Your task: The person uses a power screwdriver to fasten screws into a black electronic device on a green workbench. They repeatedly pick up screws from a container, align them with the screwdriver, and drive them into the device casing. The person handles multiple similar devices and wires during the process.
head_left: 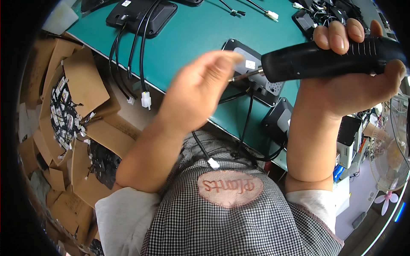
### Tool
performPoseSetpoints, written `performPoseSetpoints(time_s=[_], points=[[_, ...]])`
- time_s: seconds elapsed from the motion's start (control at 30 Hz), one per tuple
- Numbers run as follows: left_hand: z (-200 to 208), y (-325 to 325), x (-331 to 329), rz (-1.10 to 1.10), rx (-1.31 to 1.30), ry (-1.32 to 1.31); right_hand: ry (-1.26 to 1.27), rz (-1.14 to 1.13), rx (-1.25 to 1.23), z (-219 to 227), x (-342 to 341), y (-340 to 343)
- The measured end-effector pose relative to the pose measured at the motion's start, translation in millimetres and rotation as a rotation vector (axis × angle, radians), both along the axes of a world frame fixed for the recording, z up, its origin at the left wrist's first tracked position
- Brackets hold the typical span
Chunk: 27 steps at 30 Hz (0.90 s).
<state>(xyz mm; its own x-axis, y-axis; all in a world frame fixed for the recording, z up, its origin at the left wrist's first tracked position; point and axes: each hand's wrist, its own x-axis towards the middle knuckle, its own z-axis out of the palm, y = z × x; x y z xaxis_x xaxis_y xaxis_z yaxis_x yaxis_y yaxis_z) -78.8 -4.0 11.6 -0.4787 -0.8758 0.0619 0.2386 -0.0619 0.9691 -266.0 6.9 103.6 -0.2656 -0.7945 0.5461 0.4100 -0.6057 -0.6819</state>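
My right hand grips a black electric screwdriver, held level above the bench with its metal bit pointing left. Close to the bit's tip, my left hand has its thumb and fingers pinched together. What they hold, if anything, is too small to make out. Below the bit lies a black-edged rectangular device housing with a grey panel and a white label, partly covered by my left hand and the screwdriver. Black cables run from it over the bench edge toward my checked apron.
On the green bench another black housing lies at the far left, its cables hanging over the edge. A second housing is near my right forearm. Open cardboard boxes stand at the left, and a fan at the right.
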Motion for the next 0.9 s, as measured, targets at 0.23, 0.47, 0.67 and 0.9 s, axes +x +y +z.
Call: performPoseSetpoints(time_s=[0.23, 0.47, 0.67, 0.9], points=[[-24, 10, 12, 0.009, -0.706, -0.652, 0.046, -0.161, -0.001, -16, 29, -16], [-26, 20, -2, 0.027, -0.808, -0.831, 0.014, -0.334, 0.068, -32, 68, -20], [-27, 19, -2, 0.02, -0.795, -0.805, 0.04, -0.341, 0.099, -38, 66, -21], [-36, 14, 1, 0.087, -0.763, -0.56, 0.092, -0.062, 0.077, -35, 27, -14]])
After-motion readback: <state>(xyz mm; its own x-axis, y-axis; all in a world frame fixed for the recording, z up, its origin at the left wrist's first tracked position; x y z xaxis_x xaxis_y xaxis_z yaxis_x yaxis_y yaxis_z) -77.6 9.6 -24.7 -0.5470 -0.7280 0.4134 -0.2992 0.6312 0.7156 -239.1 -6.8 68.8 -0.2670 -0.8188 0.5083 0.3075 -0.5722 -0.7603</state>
